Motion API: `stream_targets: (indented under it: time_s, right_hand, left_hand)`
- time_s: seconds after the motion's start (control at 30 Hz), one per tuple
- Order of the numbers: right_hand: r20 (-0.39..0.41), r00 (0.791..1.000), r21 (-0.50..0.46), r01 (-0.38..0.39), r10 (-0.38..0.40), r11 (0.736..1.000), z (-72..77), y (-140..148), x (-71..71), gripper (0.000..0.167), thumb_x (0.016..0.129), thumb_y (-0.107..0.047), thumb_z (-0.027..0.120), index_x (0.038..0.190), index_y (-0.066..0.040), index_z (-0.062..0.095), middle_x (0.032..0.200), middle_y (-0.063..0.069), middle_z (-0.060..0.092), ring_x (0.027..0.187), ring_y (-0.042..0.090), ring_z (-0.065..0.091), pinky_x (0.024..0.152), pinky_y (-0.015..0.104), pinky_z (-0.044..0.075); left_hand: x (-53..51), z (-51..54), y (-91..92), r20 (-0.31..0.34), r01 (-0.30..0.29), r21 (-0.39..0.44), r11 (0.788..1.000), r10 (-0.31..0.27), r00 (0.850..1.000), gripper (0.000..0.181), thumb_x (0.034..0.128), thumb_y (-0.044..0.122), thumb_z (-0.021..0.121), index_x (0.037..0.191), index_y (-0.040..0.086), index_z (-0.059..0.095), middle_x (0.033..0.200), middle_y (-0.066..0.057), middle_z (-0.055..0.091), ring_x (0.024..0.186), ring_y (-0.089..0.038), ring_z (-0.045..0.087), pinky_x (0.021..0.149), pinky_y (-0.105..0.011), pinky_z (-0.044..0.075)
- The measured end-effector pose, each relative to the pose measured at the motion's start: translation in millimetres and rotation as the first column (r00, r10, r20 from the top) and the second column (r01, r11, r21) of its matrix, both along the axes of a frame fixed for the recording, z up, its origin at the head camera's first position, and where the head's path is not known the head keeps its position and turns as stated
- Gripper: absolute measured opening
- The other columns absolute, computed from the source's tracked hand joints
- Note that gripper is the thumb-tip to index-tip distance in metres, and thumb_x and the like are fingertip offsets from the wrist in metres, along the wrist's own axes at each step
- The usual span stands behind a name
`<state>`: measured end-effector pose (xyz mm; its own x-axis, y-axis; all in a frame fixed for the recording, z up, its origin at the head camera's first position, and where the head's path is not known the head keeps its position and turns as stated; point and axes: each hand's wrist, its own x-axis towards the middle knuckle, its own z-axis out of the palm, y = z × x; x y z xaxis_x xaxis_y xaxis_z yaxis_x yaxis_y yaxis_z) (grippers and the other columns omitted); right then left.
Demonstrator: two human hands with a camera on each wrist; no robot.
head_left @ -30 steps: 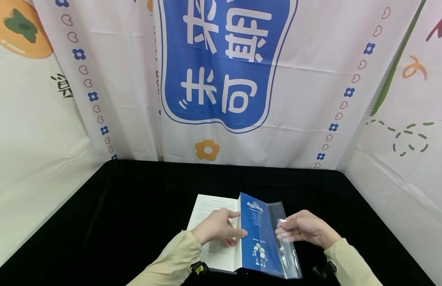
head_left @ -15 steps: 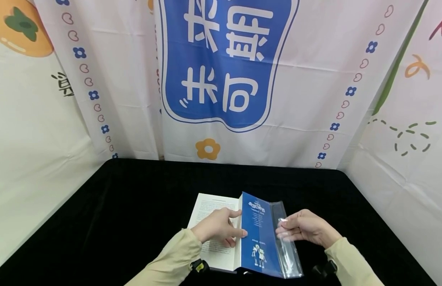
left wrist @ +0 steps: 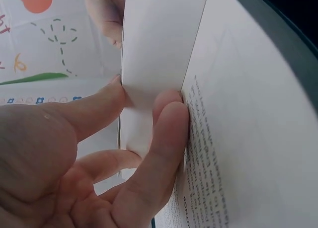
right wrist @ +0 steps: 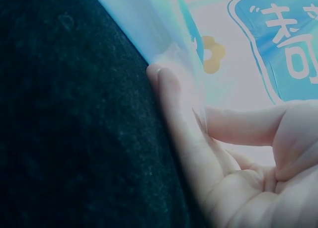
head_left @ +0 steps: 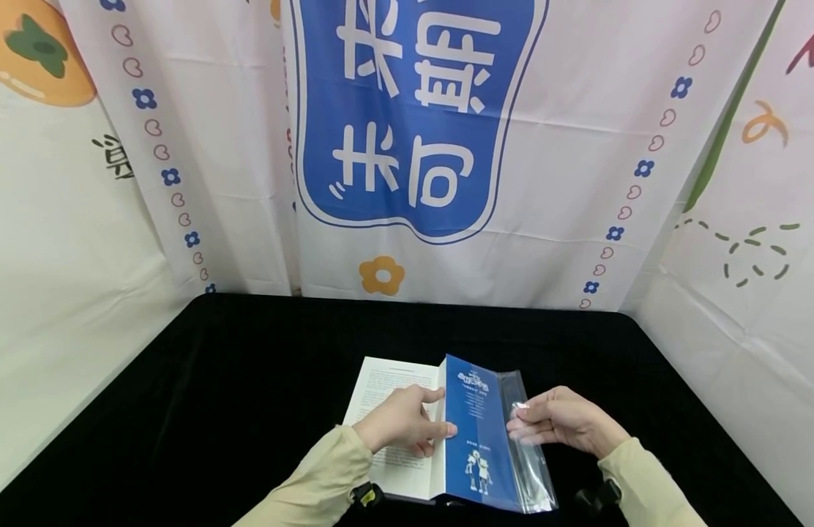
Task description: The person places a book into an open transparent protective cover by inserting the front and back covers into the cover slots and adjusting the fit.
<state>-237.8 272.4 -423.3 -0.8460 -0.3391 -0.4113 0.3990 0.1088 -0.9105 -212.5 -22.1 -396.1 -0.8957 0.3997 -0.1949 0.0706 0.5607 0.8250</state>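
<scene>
Barely a stir over that last second: both hands kept their places, so the work seemed paused. The open book [head_left: 402, 476] lay at six o'clock in the head view; the left hand [head_left: 402, 419] pinched its blue flap [head_left: 474, 428], while around four o'clock the right hand [head_left: 568, 421] pinched the clear sleeve [head_left: 532, 476]. The left wrist view caught fingertips [left wrist: 171, 116] on the flap's white inner side, hidden from above.

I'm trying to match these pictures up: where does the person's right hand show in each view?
Head: right hand low, right of centre.
Left wrist: at the top edge, left of centre, only partly showing.
Right wrist: large, filling the lower right.
Shared landmark: the white printed cloth, seen behind the hands in all three.
</scene>
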Motion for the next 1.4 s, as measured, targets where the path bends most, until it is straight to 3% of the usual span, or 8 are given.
stream_targets:
  time_s: [0.33, 0.53, 0.83, 1.1, 1.4]
  right_hand:
    - [0.005, 1.000, -0.004, -0.020, 0.020, 1.000, 1.0, 0.6, -2.2, 0.019, 0.096, -0.003, 0.061, 0.104, 0.013, 0.067, 0.098, 0.026, 0.070, 0.089, 0.032, 0.071, 0.079, 0.042, 0.056]
    - [0.016, 0.999, -0.043, -0.031, 0.032, 0.999, -3.6, -0.4, -3.0, 0.018, 0.096, -0.004, 0.062, 0.103, 0.012, 0.067, 0.098, 0.026, 0.070, 0.089, 0.033, 0.071, 0.080, 0.043, 0.055]
    - [0.014, 0.999, -0.041, -0.039, 0.040, 0.998, -10.3, -0.6, -2.8, 0.019, 0.095, -0.004, 0.063, 0.103, 0.012, 0.068, 0.098, 0.026, 0.070, 0.090, 0.032, 0.071, 0.080, 0.043, 0.056]
    - [-0.021, 0.997, -0.036, -0.075, 0.074, 0.997, -5.5, 3.0, -2.0, 0.020, 0.093, -0.003, 0.066, 0.105, 0.012, 0.069, 0.099, 0.025, 0.070, 0.092, 0.032, 0.070, 0.082, 0.042, 0.055]
    - [-0.039, 0.995, -0.068, -0.099, 0.096, 0.993, -2.7, 3.3, -1.0, 0.020, 0.089, 0.002, 0.069, 0.106, 0.014, 0.068, 0.100, 0.027, 0.069, 0.092, 0.033, 0.070, 0.082, 0.041, 0.055]
  left_hand:
    - [-5.2, 0.4, -6.8, 0.066, 0.065, 0.071, 0.995, -0.070, 0.995, 0.072, 0.0860, 0.020, 0.079, 0.147, 0.002, 0.044, 0.071, -0.015, 0.065, 0.055, -0.024, 0.067, 0.051, -0.033, 0.056]
    - [-8.7, -2.4, -11.9, 0.116, 0.071, 0.116, 0.991, -0.084, 0.990, 0.072, 0.0864, 0.016, 0.078, 0.147, 0.000, 0.042, 0.073, -0.017, 0.066, 0.058, -0.026, 0.068, 0.053, -0.034, 0.057]
    - [-7.5, -9.4, -11.8, 0.090, 0.060, 0.091, 0.994, -0.068, 0.994, 0.072, 0.0850, 0.017, 0.080, 0.146, 0.002, 0.045, 0.073, -0.016, 0.064, 0.056, -0.025, 0.067, 0.051, -0.034, 0.056]
    - [-5.9, -3.3, -7.9, 0.073, 0.061, 0.085, 0.995, -0.067, 0.995, 0.072, 0.0845, 0.018, 0.080, 0.146, 0.003, 0.046, 0.074, -0.016, 0.064, 0.055, -0.024, 0.067, 0.050, -0.033, 0.056]
    - [-6.2, -0.6, -10.1, 0.110, 0.073, 0.126, 0.989, -0.087, 0.990, 0.073, 0.0856, 0.015, 0.079, 0.147, 0.001, 0.042, 0.073, -0.018, 0.066, 0.057, -0.026, 0.067, 0.052, -0.035, 0.057]
